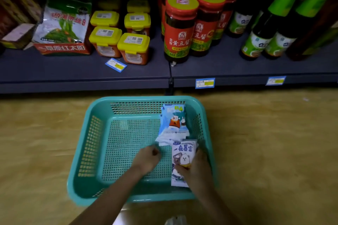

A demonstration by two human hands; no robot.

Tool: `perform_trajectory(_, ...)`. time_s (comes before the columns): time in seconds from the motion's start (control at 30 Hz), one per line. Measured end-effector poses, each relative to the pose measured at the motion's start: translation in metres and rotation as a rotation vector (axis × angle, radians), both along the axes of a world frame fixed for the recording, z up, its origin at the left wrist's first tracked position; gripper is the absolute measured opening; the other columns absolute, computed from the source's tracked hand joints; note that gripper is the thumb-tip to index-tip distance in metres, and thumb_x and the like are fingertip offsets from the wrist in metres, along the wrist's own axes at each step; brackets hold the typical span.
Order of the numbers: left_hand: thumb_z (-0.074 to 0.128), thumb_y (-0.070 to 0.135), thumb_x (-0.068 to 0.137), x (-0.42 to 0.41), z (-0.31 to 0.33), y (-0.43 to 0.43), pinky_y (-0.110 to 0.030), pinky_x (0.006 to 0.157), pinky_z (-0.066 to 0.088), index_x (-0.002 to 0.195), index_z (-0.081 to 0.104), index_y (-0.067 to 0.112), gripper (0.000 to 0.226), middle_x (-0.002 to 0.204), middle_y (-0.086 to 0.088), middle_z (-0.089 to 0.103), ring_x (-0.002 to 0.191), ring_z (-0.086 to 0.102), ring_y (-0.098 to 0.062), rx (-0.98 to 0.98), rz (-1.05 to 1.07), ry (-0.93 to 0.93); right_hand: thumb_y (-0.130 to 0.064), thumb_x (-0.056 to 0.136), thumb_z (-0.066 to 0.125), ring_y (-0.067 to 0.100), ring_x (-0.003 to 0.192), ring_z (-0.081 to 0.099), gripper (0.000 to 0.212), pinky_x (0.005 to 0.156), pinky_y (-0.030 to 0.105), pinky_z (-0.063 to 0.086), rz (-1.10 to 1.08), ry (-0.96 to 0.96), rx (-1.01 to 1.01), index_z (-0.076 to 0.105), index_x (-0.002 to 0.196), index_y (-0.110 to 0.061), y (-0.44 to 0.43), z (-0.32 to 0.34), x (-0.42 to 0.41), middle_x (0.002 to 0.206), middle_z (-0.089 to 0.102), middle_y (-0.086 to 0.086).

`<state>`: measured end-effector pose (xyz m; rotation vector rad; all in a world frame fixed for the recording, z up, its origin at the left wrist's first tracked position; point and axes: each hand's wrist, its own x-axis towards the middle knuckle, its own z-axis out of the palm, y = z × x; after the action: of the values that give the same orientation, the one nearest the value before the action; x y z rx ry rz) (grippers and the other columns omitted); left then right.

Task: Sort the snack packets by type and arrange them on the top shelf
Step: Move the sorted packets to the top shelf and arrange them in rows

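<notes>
two hands apart inside teal basket (146, 99) on floor. right hand (196, 168) grips stack of white packets (183, 153) at basket's near right. left hand (148, 157) curled just beside blue packets (174, 120) lying far right; cannot tell if it pinches anything. shelf (54, 67) beyond carries jars (180, 29).

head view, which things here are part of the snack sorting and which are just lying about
Job: blue packets; white packets gripped by the right hand; teal basket; left hand.
Lying about: yellow-lidded tubs; red-labelled jars; green-labelled bottles; price tags.
</notes>
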<state>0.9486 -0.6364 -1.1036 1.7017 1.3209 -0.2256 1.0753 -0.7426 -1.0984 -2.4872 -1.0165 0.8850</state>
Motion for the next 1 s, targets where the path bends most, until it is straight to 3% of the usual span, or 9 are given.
perform_trajectory(0.13,0.047,0.012,0.088,0.008,-0.004,-0.013,-0.024,0.059,0.039,0.093,0.061,0.011,0.015,0.083,-0.006,0.059,0.066,0.052,-0.016,-0.083,0.054,-0.022,-0.059,0.059,0.069,0.024,0.094,0.064,0.074,0.074,0.035,0.054,-0.049,0.157,0.028,0.053,0.110,-0.009,0.001,0.000,0.001,0.102,0.065,0.008)
perform_trajectory(0.23,0.043,0.003,0.087,0.017,-0.008,-0.027,-0.023,0.060,0.041,0.100,0.062,0.010,0.024,0.083,-0.006,0.059,0.064,0.050,-0.012,-0.270,0.076,-0.115,-0.037,0.069,0.078,0.020,0.095,0.061,0.060,0.075,0.031,0.052,-0.059,0.239,0.141,0.050,0.112,-0.005,-0.004,0.019,0.012,0.101,0.059,0.005)
perform_trajectory(0.37,0.060,0.012,0.084,0.035,-0.009,-0.040,-0.027,0.078,0.048,0.100,0.058,0.012,0.016,0.095,-0.004,0.065,0.086,0.060,-0.017,-0.453,0.279,-0.211,-0.024,0.072,0.079,0.017,0.080,0.067,0.039,0.065,0.030,0.054,-0.209,0.345,0.272,0.055,0.100,-0.013,-0.015,0.062,0.048,0.092,0.066,0.003)
perform_trajectory(0.47,0.082,0.042,0.051,0.052,-0.024,-0.048,-0.030,0.077,0.054,0.097,0.066,0.007,0.060,0.102,-0.010,0.070,0.088,0.067,-0.021,-0.311,0.408,-0.148,-0.019,0.075,0.075,0.013,0.084,0.069,0.036,0.069,0.029,0.056,-0.375,0.570,0.361,0.057,0.106,-0.018,-0.022,0.076,0.071,0.101,0.071,0.002)
perform_trajectory(0.53,0.072,0.061,0.022,0.060,-0.050,-0.051,-0.029,0.072,0.055,0.099,0.067,0.005,0.095,0.103,-0.012,0.067,0.087,0.067,-0.023,-0.209,0.416,-0.080,-0.014,0.078,0.071,0.005,0.078,0.070,0.030,0.061,0.018,0.054,-0.423,0.649,0.409,0.059,0.105,-0.022,-0.028,0.081,0.080,0.098,0.071,-0.002)
perform_trajectory(0.57,0.068,0.062,0.017,0.063,-0.059,-0.050,-0.032,0.074,0.057,0.099,0.066,0.006,0.099,0.102,-0.011,0.067,0.086,0.068,-0.024,-0.205,0.426,-0.059,-0.012,0.079,0.070,0.001,0.072,0.069,0.028,0.055,0.013,0.052,-0.434,0.668,0.418,0.060,0.104,-0.023,-0.031,0.084,0.083,0.096,0.071,-0.004)
perform_trajectory(0.8,0.068,0.055,0.020,0.077,-0.034,-0.047,-0.041,0.083,0.056,0.103,0.058,0.010,0.096,0.105,-0.010,0.063,0.094,0.064,-0.028,-0.255,0.446,0.014,-0.016,0.079,0.071,-0.002,0.074,0.069,0.042,0.054,0.012,0.050,-0.447,0.678,0.377,0.056,0.118,-0.015,-0.040,0.081,0.085,0.101,0.071,-0.002)
perform_trajectory(0.9,0.075,0.046,0.021,0.072,-0.040,-0.047,-0.043,0.079,0.057,0.102,0.056,0.006,0.092,0.097,-0.011,0.068,0.086,0.067,-0.028,-0.284,0.492,-0.089,-0.015,0.080,0.070,0.002,0.079,0.069,0.041,0.058,0.014,0.049,-0.455,0.675,0.371,0.056,0.118,-0.015,-0.040,0.080,0.084,0.102,0.070,-0.002)
perform_trajectory(1.0,0.084,0.028,0.021,0.065,-0.042,-0.042,-0.042,0.076,0.058,0.101,0.054,-0.004,0.091,0.096,-0.019,0.070,0.083,0.068,-0.027,-0.412,0.538,-0.239,-0.011,0.081,0.068,-0.006,0.065,0.067,0.026,0.050,0.009,0.049,-0.433,0.683,0.379,0.060,0.105,-0.019,-0.035,0.081,0.082,0.094,0.070,-0.004)
